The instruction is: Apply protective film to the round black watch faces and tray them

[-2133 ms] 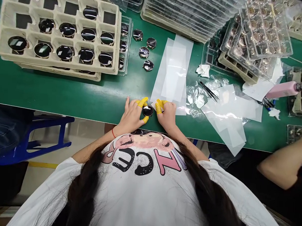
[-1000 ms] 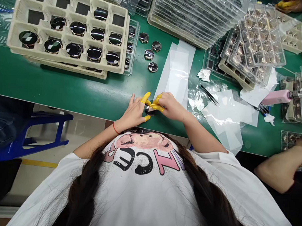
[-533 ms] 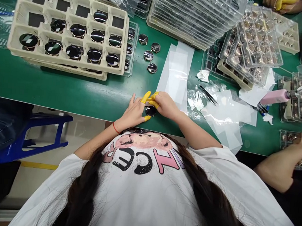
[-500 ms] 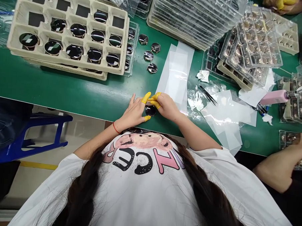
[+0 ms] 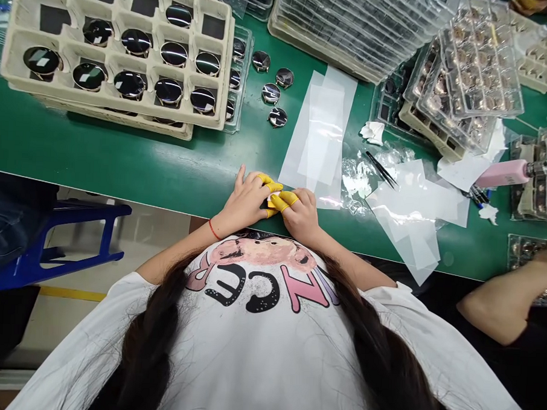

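My left hand point(image 5: 246, 202), with yellow finger cots on several fingertips, is closed round a small watch case point(image 5: 274, 197) just above the table's front edge. From the right, my right hand point(image 5: 300, 215), also in yellow finger cots, pinches the same spot. Only a small pale patch shows between the fingertips; the dark round face is hidden. Beyond my hands, several loose round watch cases point(image 5: 277, 117) with dark glossy faces lie on the green table. White translucent sheets point(image 5: 319, 140) lie just past my right hand.
At left a beige tray point(image 5: 207, 120) holds several dark-faced watch cases. Clear plastic trays point(image 5: 353, 33) are stacked at the back. Black tweezers point(image 5: 381, 169), more sheets point(image 5: 413, 205) and a pink-handled tool point(image 5: 504, 173) lie right. Another person's arm point(image 5: 500, 305) rests at far right; a blue stool point(image 5: 109, 240) stands left.
Both hands have closed in over the watch case, hiding its dark face, and a pale patch now shows. My right hand has turned and come lower. The view has shifted slightly.
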Demonstrator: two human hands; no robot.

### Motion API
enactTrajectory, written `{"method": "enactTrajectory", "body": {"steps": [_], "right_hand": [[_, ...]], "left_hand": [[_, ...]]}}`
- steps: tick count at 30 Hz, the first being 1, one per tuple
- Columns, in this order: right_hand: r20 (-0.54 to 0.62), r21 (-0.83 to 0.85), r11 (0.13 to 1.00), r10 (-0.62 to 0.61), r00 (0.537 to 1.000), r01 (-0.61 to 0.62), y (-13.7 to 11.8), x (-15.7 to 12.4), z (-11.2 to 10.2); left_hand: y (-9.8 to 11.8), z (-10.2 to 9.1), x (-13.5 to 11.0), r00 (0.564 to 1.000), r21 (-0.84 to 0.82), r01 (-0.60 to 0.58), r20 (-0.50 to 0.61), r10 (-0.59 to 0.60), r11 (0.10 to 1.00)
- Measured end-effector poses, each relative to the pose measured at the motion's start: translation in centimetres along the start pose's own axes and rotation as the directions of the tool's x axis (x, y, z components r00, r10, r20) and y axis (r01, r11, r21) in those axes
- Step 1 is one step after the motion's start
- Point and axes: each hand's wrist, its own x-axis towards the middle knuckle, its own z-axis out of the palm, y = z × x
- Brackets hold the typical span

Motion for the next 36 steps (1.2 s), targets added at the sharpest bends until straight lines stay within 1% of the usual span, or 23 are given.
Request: {"method": "enactTrajectory", "body": {"steps": [2, 5, 7, 10, 12, 15, 17, 19, 21, 23, 24, 25, 27, 29, 31, 34, 36], "right_hand": [[-0.025, -0.008, 1.000, -0.020, 0.999, 0.020, 0.1, -0.5, 0.1], [-0.062, -0.017, 0.996, -0.088, 0.994, 0.087, 0.1, -1.0, 0.2], [-0.027, 0.020, 0.996, -0.087, 0.996, 0.088, 0.0, -1.3, 0.2], [0.060, 0.085, 0.996, -0.044, 0.997, 0.039, -0.3, -1.7, 0.3], [0.070, 0.089, 0.996, -0.033, 0.997, 0.027, -0.6, -2.0, 0.4], [0.009, 0.068, 0.996, -0.051, 0.999, 0.050, -1.1, -2.2, 0.4], [-0.037, 0.083, 0.995, -0.054, 0.998, 0.057, -1.2, -2.1, 0.0], [-0.022, 0.144, 0.989, -0.017, 1.000, 0.019, -1.0, -1.7, -0.8], [0.016, 0.200, 0.978, 0.056, 0.998, -0.058, -0.3, -1.0, -1.8], [0.022, 0.203, 0.973, 0.110, 0.994, -0.112, 0.5, -0.2, -2.6], [0.021, 0.185, 0.976, 0.116, 0.993, -0.117, 0.9, 0.0, -2.8], [0.028, 0.163, 0.981, 0.104, 0.994, -0.107, 1.2, 0.2, -2.9], [0.065, 0.129, 0.990, 0.045, 0.997, -0.053, 1.6, 0.2, -2.6], [0.094, 0.114, 0.994, -0.018, 0.995, 0.008, 1.6, -0.3, -2.1], [0.095, 0.112, 0.993, -0.050, 0.994, 0.039, 1.3, -1.1, -1.6], [0.036, 0.140, 0.990, -0.038, 0.999, 0.033, 0.7, -2.1, -1.3], [-0.006, 0.195, 0.981, -0.002, 1.000, 0.003, 0.3, -2.4, -1.5]], "left_hand": [[0.1, -0.1, 0.0, 1.000, -0.004, 0.004, 0.005, -0.004, 1.000], [0.2, -0.3, 0.0, 1.000, -0.003, 0.004, 0.017, -0.004, 1.000], [0.2, -0.4, 0.1, 1.000, -0.005, 0.006, 0.027, -0.006, 1.000], [0.2, -0.3, 0.0, 1.000, -0.004, 0.010, 0.026, -0.010, 1.000], [0.1, -0.1, -0.1, 1.000, 0.003, 0.005, 0.018, -0.005, 1.000], [0.1, 0.1, -0.4, 1.000, 0.030, -0.014, -0.001, 0.014, 0.999], [0.2, 0.3, -0.5, 1.000, 0.050, -0.024, -0.010, 0.025, 0.998], [0.3, 0.3, -0.6, 1.000, 0.062, -0.024, -0.009, 0.024, 0.998], [0.4, 0.2, -0.6, 1.000, 0.062, -0.013, -0.013, 0.014, 0.998], [0.5, 0.2, -0.5, 1.000, 0.056, -0.004, -0.022, 0.006, 0.998], [0.6, 0.1, -0.5, 1.000, 0.051, -0.002, -0.026, 0.003, 0.999], [0.6, 0.1, -0.5, 1.000, 0.046, -0.001, -0.029, 0.002, 0.999], [0.7, 0.1, -0.4, 1.000, 0.035, 0.004, -0.025, -0.003, 0.999], [0.6, 0.1, -0.5, 1.000, 0.032, 0.010, -0.015, -0.009, 0.999], [0.5, 0.2, -0.5, 1.000, 0.039, 0.009, -0.004, -0.008, 0.999], [0.3, 0.3, -0.6, 1.000, 0.057, -0.005, -0.006, 0.005, 0.998], [0.3, 0.3, -0.6, 1.000, 0.061, -0.014, -0.020, 0.015, 0.998]]}}
